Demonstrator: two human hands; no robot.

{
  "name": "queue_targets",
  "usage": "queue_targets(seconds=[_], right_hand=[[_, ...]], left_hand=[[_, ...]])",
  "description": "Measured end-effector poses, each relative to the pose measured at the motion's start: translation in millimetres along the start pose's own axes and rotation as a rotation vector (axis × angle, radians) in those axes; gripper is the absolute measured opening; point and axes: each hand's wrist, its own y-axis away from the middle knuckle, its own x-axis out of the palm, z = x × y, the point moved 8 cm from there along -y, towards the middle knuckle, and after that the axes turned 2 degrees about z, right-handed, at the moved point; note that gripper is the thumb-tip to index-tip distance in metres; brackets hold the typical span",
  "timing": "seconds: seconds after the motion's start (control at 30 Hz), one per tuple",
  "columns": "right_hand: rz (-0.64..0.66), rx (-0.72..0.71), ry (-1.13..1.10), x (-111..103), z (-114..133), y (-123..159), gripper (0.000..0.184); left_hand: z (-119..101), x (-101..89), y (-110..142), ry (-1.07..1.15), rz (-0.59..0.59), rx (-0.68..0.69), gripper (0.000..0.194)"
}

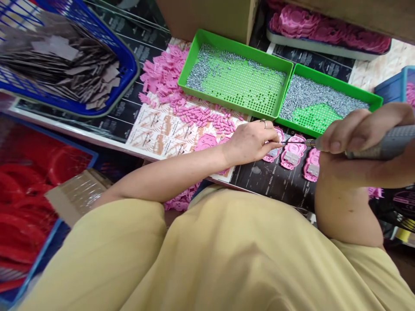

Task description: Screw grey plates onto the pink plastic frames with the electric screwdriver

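Note:
My right hand (363, 131) is wrapped round a grey power screwdriver (394, 140). Its thin bit (295, 142) points left, its tip close to the fingertips of my left hand (254, 139). The left fingers are pinched together over a pink plastic casing (272, 156); whatever they hold is too small to make out. Just right of it lies a second pink casing (292, 153) with a grey metal plate on it. A third casing (311, 166) lies beside that one, below the screwdriver and partly hidden by my right arm.
Two green trays (231, 97) (330, 97) of small screws stand behind my hands. Pink parts (167, 71) are heaped left of them. A blue basket (131, 71) holds flat grey pieces. A cardboard box (207, 19) stands behind; red parts (29, 207) fill a bin at lower left.

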Motion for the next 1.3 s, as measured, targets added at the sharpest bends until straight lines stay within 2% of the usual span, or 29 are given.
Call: queue_targets(seconds=[0.13, 0.27, 0.4, 0.6, 0.73, 0.8, 0.97, 1.07, 1.23, 1.3], right_hand=[[0.215, -0.125, -0.070, 19.8, 15.7, 14.6, 0.024], [0.266, -0.231, -0.053, 21.1, 17.6, 21.5, 0.021], [0.238, -0.240, -0.031, 21.2, 15.9, 24.1, 0.019], [0.107, -0.248, 0.000, 21.6, 19.1, 34.9, 0.020], [0.077, -0.180, 0.076, 26.5, 10.3, 36.4, 0.046], [0.065, -0.188, 0.102, 26.4, 5.0, 35.2, 0.053], [-0.090, -0.253, 0.158, 9.7, -7.3, 34.7, 0.041], [-0.088, -0.293, 0.133, 8.3, -10.7, 35.0, 0.040], [-0.049, -0.305, 0.114, 13.5, -14.1, 34.9, 0.041], [-0.037, -0.236, 0.102, 11.2, -21.8, 35.1, 0.036]], left_hand=[[-9.0, 1.1, 5.0, -0.186, 0.027, 0.049, 0.022], [-16.2, 2.2, 8.1, -0.235, 0.029, 0.074, 0.020], [-17.6, 3.6, 11.5, -0.238, 0.031, 0.073, 0.019], [-19.9, 9.4, 15.4, -0.244, 0.072, 0.066, 0.018], [-18.8, 15.3, 18.3, -0.240, 0.126, 0.072, 0.019], [-15.3, 16.0, 20.4, -0.247, 0.154, 0.076, 0.021], [-1.3, 2.7, 25.6, -0.267, 0.109, 0.030, 0.025], [0.2, -0.1, 27.5, -0.283, 0.104, 0.027, 0.024], [-9.2, 11.1, 20.6, -0.328, 0.152, 0.134, 0.017], [-12.9, 20.1, 16.0, -0.292, 0.194, 0.205, 0.013]])
